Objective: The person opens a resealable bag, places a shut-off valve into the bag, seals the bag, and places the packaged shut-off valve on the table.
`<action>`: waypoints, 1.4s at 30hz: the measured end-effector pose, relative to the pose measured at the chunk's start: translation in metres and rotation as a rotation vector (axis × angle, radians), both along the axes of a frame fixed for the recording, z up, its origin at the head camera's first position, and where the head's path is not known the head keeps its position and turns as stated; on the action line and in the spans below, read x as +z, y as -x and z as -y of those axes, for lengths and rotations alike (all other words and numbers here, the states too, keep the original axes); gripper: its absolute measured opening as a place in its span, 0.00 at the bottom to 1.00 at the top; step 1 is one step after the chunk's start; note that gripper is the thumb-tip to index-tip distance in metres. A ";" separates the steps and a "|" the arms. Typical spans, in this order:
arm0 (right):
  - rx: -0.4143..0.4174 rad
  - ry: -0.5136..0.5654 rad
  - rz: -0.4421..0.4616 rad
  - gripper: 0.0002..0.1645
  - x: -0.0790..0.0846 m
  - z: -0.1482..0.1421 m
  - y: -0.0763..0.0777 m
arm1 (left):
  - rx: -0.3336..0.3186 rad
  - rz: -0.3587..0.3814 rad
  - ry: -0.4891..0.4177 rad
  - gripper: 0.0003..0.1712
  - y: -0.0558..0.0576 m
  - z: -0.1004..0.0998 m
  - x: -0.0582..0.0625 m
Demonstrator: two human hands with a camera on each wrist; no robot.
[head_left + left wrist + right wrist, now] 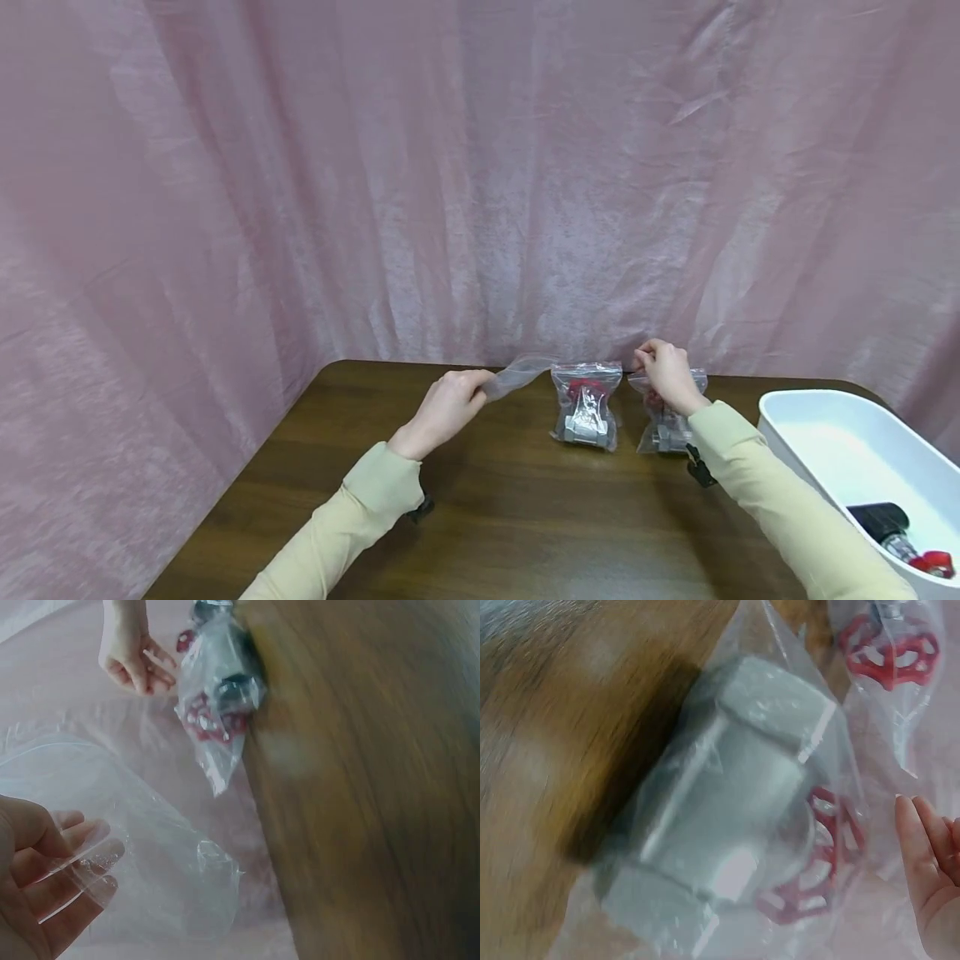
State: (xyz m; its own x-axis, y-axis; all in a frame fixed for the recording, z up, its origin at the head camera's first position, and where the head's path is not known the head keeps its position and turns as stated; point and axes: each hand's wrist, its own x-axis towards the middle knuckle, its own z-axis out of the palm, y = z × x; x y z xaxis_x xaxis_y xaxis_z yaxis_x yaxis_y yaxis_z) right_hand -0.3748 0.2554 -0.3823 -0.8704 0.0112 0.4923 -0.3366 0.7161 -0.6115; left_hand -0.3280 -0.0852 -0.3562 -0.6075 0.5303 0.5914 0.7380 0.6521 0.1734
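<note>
My left hand (448, 406) grips one end of a clear plastic bag (519, 375), which looks empty and stretches out toward the back edge of the table. In the left wrist view, the bag's thin film (165, 847) spreads beyond the fingers. A valve with a red handwheel, sealed in a zip bag (587, 410), stands between the hands. Over a second bagged valve (670, 435) is my right hand (666, 372), partly hiding it. The right wrist view shows this valve's grey metal body (727, 787) up close, and the right fingers (922, 847) hold nothing.
At the right stands a white plastic bin (817, 417). Inside it lie a black-handled item (879, 521) and a red piece (937, 562). The brown wooden table (525, 525) ends at a pink curtain (480, 183) behind.
</note>
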 end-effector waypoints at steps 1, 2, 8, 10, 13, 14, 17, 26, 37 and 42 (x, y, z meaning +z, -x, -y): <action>0.001 -0.001 0.004 0.08 0.002 0.000 -0.002 | -0.006 0.018 -0.009 0.15 0.000 -0.002 -0.001; 0.004 0.004 0.012 0.09 0.004 0.000 -0.003 | -0.020 0.042 -0.020 0.15 -0.001 -0.003 -0.002; 0.058 0.042 0.036 0.11 0.017 0.000 -0.012 | -0.094 0.153 -0.120 0.17 -0.003 -0.017 -0.006; 0.092 0.061 0.028 0.11 0.023 0.002 -0.015 | -0.141 0.188 -0.161 0.18 -0.003 -0.022 -0.006; 0.140 0.078 0.013 0.10 0.034 0.007 -0.022 | -0.220 0.250 -0.220 0.18 -0.005 -0.031 -0.006; 0.156 0.081 0.013 0.10 0.037 0.008 -0.024 | -0.237 0.271 -0.236 0.18 -0.006 -0.033 -0.006; 0.215 0.116 0.025 0.10 0.049 0.014 -0.032 | -0.267 0.340 -0.280 0.18 -0.009 -0.040 -0.007; 0.419 0.142 0.117 0.15 0.076 0.027 -0.058 | -0.367 0.473 -0.366 0.18 -0.015 -0.061 -0.010; 0.512 -0.002 0.218 0.14 0.084 0.026 -0.071 | -0.376 0.490 -0.360 0.15 -0.018 -0.066 -0.012; 0.535 -0.084 0.256 0.11 0.083 0.022 -0.072 | -0.373 0.486 -0.359 0.14 -0.019 -0.068 -0.010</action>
